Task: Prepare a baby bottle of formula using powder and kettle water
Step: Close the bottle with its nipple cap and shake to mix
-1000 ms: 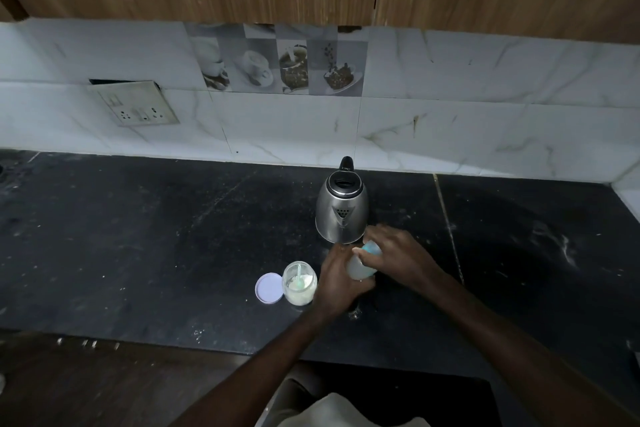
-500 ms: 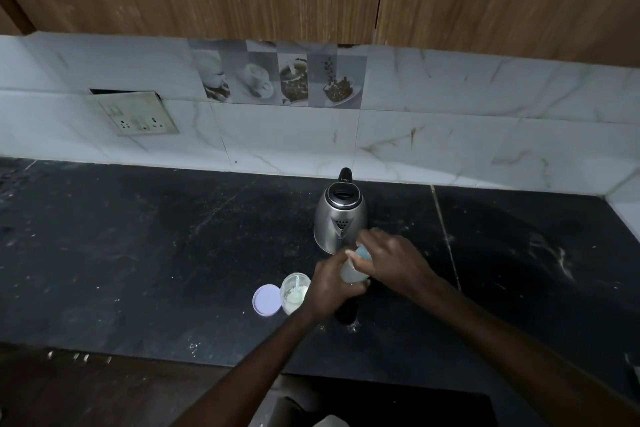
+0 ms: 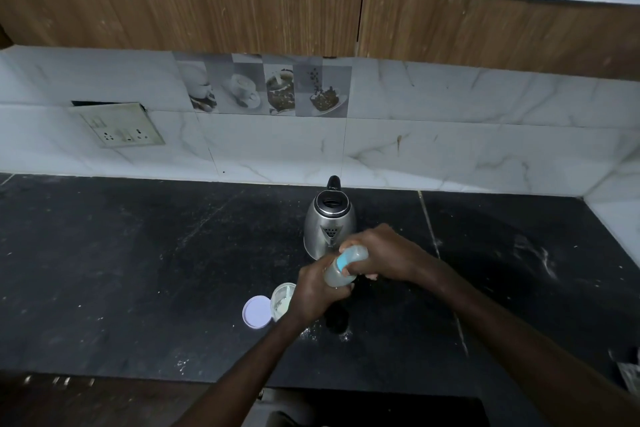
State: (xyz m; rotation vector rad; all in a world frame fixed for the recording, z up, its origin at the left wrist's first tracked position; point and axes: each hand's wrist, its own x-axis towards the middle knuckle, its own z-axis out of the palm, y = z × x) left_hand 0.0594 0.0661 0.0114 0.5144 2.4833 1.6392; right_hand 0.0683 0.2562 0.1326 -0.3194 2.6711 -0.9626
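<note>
The baby bottle [image 3: 337,276] is held tilted above the counter [image 3: 138,270], just in front of the kettle [image 3: 329,222], with its top end leaning up and to the right. Its pale lower body is gripped by the left hand [image 3: 317,293], the fingers curled round it. The capped end beyond the blue collar [image 3: 343,261] is enclosed by the right hand [image 3: 379,255], which is wrapped over the top. A two-handed hold of this kind is judged to serve the tightening of the collar, the body being steadied while the top is turned, or to keep the cap sealed for shaking; which of the two cannot be told. The contents look cloudy, though the level is hidden by the fingers.

A dark shadow is cast on the counter beneath, so the bottle is taken to be lifted clear rather than resting. The kettle has been left upright behind with its spout facing the person, within easy reach. The open powder jar [image 3: 283,296] stands just left of the left hand, partly hidden by it, and its round lid [image 3: 257,311] lies flat beside it, touching or nearly so. White specks of spilled powder [image 3: 308,333] are scattered on the counter under the left wrist. Further off, a socket plate [image 3: 117,126] is set in the tiled wall [image 3: 450,135]
</note>
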